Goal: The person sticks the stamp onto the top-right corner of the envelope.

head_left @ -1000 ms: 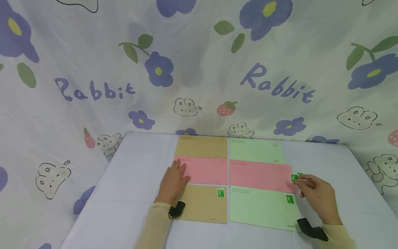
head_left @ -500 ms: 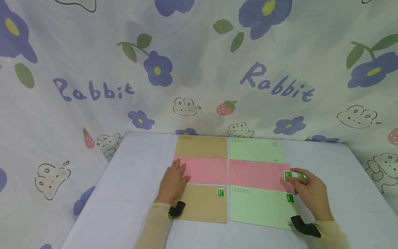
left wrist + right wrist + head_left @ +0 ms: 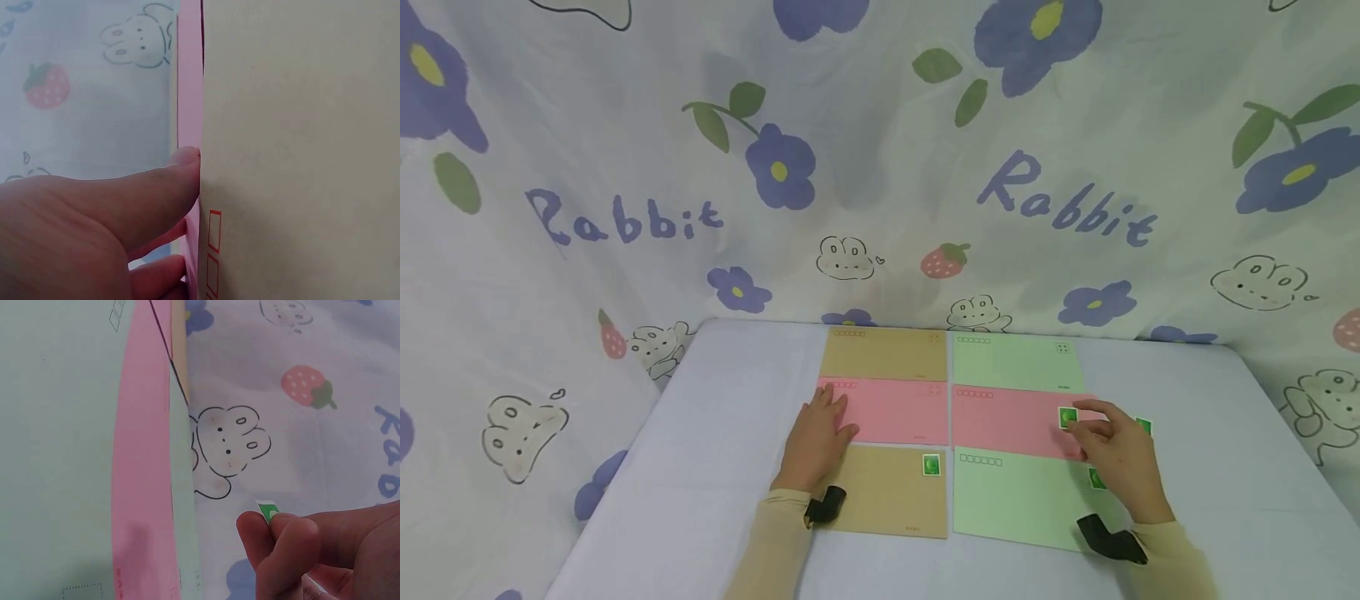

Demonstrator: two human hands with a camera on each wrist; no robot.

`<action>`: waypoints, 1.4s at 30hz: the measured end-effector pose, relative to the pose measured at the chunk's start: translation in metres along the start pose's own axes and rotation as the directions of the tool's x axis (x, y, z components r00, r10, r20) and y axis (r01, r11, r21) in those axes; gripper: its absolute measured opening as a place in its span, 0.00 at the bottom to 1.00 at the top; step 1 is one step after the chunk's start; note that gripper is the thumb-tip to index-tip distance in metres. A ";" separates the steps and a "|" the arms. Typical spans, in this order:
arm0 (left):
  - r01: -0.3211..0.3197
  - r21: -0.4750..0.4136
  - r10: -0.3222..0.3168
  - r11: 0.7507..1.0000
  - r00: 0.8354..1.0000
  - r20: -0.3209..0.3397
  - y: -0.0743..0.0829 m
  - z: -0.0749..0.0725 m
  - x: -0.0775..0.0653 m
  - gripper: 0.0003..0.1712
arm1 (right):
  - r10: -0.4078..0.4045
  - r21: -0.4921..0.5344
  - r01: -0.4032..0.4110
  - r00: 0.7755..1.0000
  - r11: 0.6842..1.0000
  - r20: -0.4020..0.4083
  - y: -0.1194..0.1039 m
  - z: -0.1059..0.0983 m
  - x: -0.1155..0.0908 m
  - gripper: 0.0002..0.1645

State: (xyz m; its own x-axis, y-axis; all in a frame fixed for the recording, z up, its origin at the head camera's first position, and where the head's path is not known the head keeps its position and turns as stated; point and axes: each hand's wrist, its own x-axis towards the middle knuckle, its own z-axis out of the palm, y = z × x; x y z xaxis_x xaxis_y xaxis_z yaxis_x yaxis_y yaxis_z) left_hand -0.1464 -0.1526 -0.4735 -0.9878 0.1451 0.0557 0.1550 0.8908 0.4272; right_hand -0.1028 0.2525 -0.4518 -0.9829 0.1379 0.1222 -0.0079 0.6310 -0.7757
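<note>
Between thumb and finger my right hand (image 3: 1120, 458) pinches a small green stamp (image 3: 1067, 418), over the right part of the right pink envelope (image 3: 1007, 419). In the right wrist view the stamp (image 3: 269, 510) pokes out past the fingertips. My left hand (image 3: 815, 437) rests with spread fingers on the left end of the left pink envelope (image 3: 895, 412). Its thumb (image 3: 156, 187) shows beside the near brown envelope (image 3: 300, 125) in the left wrist view. That brown envelope and the near green envelope (image 3: 1015, 500) each bear a green stamp; my right hand partly covers the latter's.
At the back lie another brown envelope (image 3: 883, 354) and a green envelope (image 3: 1015, 362). One more green stamp (image 3: 1144, 427) shows just right of my right hand. A white cloth covers the table (image 3: 692, 467); a printed curtain (image 3: 880, 167) hangs behind it.
My right hand has moved left with the pinched stamp, from the right edge of the pink envelope to over it. The left hand stays in place.
</note>
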 end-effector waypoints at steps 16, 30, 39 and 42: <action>0.001 -0.007 -0.001 1.000 1.000 0.004 0.001 0.000 0.000 0.32 | -0.059 0.033 0.059 0.998 0.998 -0.006 -0.011 0.020 0.009 0.18; -0.020 0.007 0.020 1.000 1.000 -0.010 -0.002 0.002 0.001 0.31 | -0.038 0.026 0.038 0.999 0.999 0.009 -0.027 0.038 0.013 0.18; -0.018 0.007 0.018 1.000 1.000 -0.004 -0.002 0.002 0.001 0.31 | -0.008 0.027 0.007 1.000 1.000 0.022 -0.034 0.044 0.020 0.18; -0.018 0.006 0.018 1.000 1.000 -0.003 -0.002 0.003 0.001 0.31 | -0.004 0.043 0.003 1.000 0.999 0.023 -0.037 0.046 0.021 0.18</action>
State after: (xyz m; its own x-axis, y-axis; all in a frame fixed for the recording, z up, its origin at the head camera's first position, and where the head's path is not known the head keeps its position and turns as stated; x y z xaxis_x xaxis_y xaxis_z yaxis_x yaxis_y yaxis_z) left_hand -0.1473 -0.1533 -0.4769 -0.9849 0.1600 0.0662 0.1730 0.8906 0.4206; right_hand -0.1317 0.1970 -0.4488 -0.9868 0.1179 0.1108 -0.0185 0.5981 -0.8012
